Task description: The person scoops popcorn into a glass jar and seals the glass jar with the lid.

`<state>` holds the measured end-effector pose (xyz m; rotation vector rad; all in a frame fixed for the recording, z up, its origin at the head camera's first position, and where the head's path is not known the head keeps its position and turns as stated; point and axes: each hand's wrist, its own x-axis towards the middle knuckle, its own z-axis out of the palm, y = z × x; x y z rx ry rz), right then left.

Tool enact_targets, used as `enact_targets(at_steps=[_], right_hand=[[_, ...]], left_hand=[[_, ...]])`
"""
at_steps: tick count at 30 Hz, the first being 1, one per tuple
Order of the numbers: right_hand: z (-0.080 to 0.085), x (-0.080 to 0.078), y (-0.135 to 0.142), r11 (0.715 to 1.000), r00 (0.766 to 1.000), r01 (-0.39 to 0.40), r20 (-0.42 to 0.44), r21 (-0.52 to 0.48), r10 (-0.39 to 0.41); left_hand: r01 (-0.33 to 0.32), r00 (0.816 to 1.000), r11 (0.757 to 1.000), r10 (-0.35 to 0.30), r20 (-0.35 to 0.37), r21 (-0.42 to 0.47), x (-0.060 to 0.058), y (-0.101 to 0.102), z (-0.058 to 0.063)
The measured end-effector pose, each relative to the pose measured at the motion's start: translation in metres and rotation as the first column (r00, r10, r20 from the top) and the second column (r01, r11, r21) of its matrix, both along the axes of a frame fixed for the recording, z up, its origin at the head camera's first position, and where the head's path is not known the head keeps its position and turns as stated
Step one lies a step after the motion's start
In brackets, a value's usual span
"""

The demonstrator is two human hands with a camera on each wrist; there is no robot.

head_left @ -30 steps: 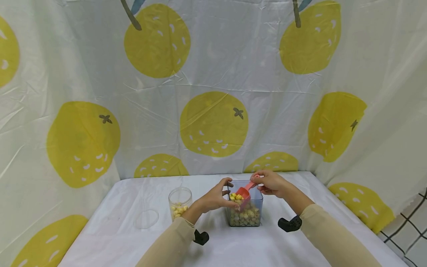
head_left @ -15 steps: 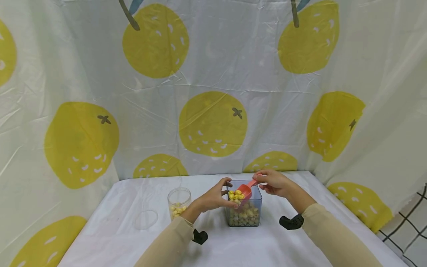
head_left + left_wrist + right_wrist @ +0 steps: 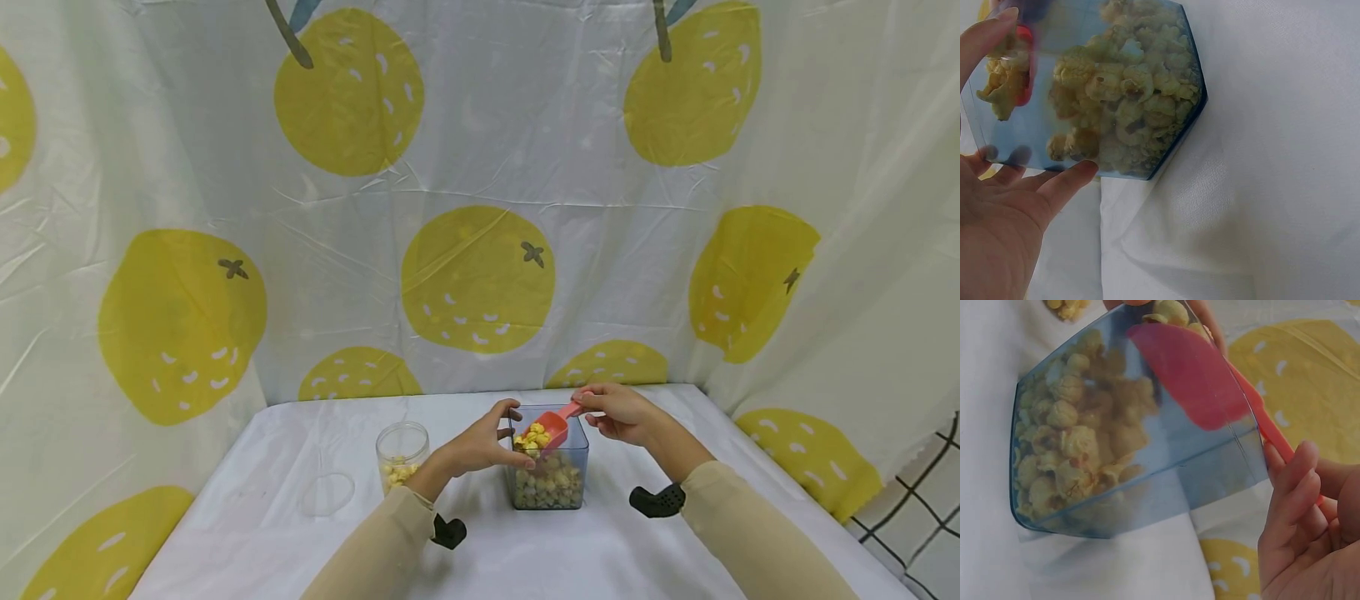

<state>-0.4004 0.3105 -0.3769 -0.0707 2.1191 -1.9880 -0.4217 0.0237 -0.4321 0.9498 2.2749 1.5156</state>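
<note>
Head view: the right hand [image 3: 622,415] is pinching a pink scoop [image 3: 553,427], which is sitting tilted below its fingers [image 3: 1294,490], carrying popcorn [image 3: 534,438], inside the clear container [image 3: 577,454] that the left hand [image 3: 480,446] is gripping. Scooping seems under way; lifting would be needing a level scoop.

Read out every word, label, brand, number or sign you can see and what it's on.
None: no readable text in any view.
The red scoop, blue-tinted square container and clear round jar show no lettering.
The fruit-print backdrop shows only pictures.
The black wrist pieces are too small to check.
</note>
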Motion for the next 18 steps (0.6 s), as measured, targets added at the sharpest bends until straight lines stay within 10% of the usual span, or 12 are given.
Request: enact_targets(at_steps=[18], right_hand=[[-0.011, -0.001, 0.006, 0.996, 0.999, 0.045, 0.006, -0.082, -0.044]], left_hand=[[0.024, 1.0, 1.0, -0.024, -0.006, 0.016, -0.001, 0.0, -0.002]])
